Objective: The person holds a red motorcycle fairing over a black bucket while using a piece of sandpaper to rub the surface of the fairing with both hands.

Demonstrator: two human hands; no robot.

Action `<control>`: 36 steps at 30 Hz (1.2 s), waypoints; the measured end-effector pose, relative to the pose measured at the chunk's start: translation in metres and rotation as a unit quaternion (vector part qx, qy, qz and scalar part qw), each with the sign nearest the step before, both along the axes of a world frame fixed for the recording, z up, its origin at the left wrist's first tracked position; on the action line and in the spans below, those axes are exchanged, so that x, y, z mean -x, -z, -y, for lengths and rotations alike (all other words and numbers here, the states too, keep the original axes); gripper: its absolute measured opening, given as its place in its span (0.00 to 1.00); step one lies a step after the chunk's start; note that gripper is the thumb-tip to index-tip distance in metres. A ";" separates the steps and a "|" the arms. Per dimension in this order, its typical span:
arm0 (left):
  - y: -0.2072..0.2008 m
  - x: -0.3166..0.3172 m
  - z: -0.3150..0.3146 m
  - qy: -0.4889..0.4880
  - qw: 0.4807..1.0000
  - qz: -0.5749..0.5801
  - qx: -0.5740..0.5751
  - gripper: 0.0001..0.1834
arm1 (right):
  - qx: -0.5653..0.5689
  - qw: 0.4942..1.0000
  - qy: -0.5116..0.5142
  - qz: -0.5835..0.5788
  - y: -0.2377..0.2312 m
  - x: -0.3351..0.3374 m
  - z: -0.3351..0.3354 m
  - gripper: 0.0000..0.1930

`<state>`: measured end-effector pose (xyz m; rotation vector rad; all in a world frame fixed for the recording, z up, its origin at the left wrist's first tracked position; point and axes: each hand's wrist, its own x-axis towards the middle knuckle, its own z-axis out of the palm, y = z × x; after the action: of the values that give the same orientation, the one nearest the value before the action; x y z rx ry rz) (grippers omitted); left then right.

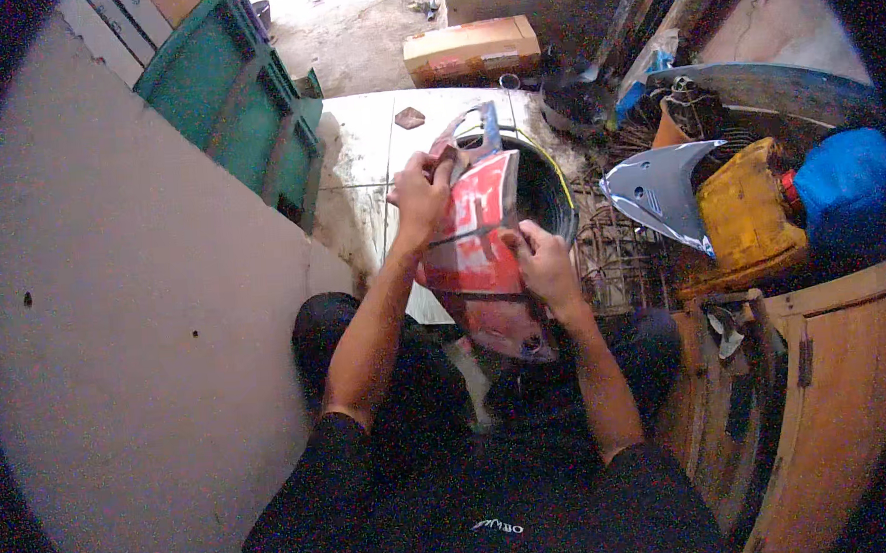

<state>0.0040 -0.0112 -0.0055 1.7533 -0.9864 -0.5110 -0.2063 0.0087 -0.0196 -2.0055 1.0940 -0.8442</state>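
Observation:
A red body panel (485, 267), like a motorcycle fairing, leans across my lap with its far end pointing away from me. Pale scuffed patches and dark bands cross its surface, and its far end has an opening. My left hand (421, 196) is closed on a small brown piece of sandpaper (446, 164), pressed on the panel's upper left part. On the panel's right edge, my right hand (543, 263) grips with the thumb on top; its other fingers are partly hidden. Behind the panel stands a black bucket (559, 195) with a yellow line along its rim.
Another brown sandpaper piece (410, 117) lies on the white tiles (355, 131). To the right are a grey panel (659, 187), a yellow jerrycan (745, 216), a blue bag (844, 185) and a wooden cabinet (840, 386). A cardboard box (471, 52) sits ahead; a wall (135, 323) rises left.

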 end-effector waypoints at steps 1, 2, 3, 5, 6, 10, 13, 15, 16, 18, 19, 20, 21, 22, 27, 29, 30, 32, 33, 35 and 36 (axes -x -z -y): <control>0.008 -0.002 -0.001 0.031 0.996 0.008 0.089 0.04 | -0.027 0.999 0.010 -0.039 -0.014 -0.012 -0.010 0.28; 0.011 0.011 -0.002 0.066 0.981 0.011 0.181 0.04 | -0.024 0.999 0.015 -0.040 -0.014 -0.010 -0.010 0.28; 0.014 0.017 -0.011 0.094 0.971 0.138 0.173 0.05 | -0.025 0.999 0.021 -0.042 -0.013 -0.009 -0.010 0.27; 0.015 0.013 -0.016 0.103 0.943 0.253 0.190 0.07 | 0.001 1.000 0.022 0.006 -0.010 -0.011 -0.015 0.26; 0.022 0.001 -0.008 0.085 0.965 0.205 0.142 0.07 | -0.001 1.000 0.022 0.006 -0.012 -0.011 -0.012 0.26; 0.007 -0.029 -0.002 -0.029 0.999 0.012 0.040 0.08 | 0.009 1.000 0.017 -0.002 -0.026 -0.019 -0.015 0.25; 0.006 -0.001 -0.012 0.107 0.966 0.187 0.141 0.11 | -0.003 0.998 0.062 -0.027 -0.019 -0.016 -0.020 0.24; 0.009 -0.019 -0.006 0.073 0.988 0.102 0.094 0.10 | -0.001 0.998 0.060 -0.022 -0.013 -0.015 -0.014 0.24; 0.014 -0.033 -0.003 0.028 0.999 0.020 0.038 0.09 | -0.006 0.999 0.048 -0.014 -0.013 -0.016 -0.012 0.23; 0.027 -0.049 0.000 -0.047 0.996 0.070 0.034 0.09 | 0.012 0.999 0.029 0.006 -0.012 -0.025 -0.010 0.23; 0.029 -0.030 0.002 0.015 0.992 0.078 0.097 0.09 | 0.011 0.999 0.042 -0.016 -0.010 -0.022 -0.010 0.23; 0.026 -0.014 0.000 0.075 0.980 0.090 0.161 0.09 | 0.013 0.998 0.053 -0.035 -0.010 -0.021 -0.012 0.23; 0.022 -0.003 -0.003 0.117 0.965 0.107 0.210 0.08 | -0.003 0.998 0.058 0.006 -0.001 -0.019 -0.011 0.23; 0.017 -0.001 -0.010 0.097 0.933 0.288 0.194 0.07 | -0.004 0.998 0.059 0.005 -0.001 -0.018 -0.011 0.23; 0.031 -0.047 -0.005 0.036 0.999 0.012 0.032 0.11 | -0.017 0.999 0.051 -0.004 -0.026 -0.030 -0.024 0.23; 0.022 -0.006 -0.010 0.117 0.978 0.097 0.146 0.11 | -0.001 0.998 0.055 -0.002 -0.009 -0.019 -0.013 0.22; 0.021 0.000 -0.013 0.156 0.954 0.195 0.168 0.10 | 0.003 0.998 0.060 -0.003 -0.010 -0.020 -0.014 0.22; 0.020 -0.010 -0.023 0.168 0.952 0.207 0.148 0.09 | 0.034 0.993 0.045 0.108 -0.015 -0.028 -0.025 0.23; 0.020 -0.026 -0.017 0.091 0.979 0.153 0.101 0.08 | -0.026 0.999 0.039 0.026 -0.024 -0.027 -0.023 0.28; 0.013 -0.027 -0.010 -0.009 0.989 0.140 0.046 0.07 | -0.025 0.999 0.039 0.027 -0.014 -0.025 -0.019 0.32; 0.017 -0.012 -0.021 0.069 0.983 0.092 0.140 0.07 | -0.023 0.999 0.038 0.027 -0.011 -0.025 -0.019 0.35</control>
<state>0.0161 0.0094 -0.0223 1.5050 -1.2536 -0.2826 -0.1817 0.0273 -0.0089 -1.9030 1.1549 -0.9001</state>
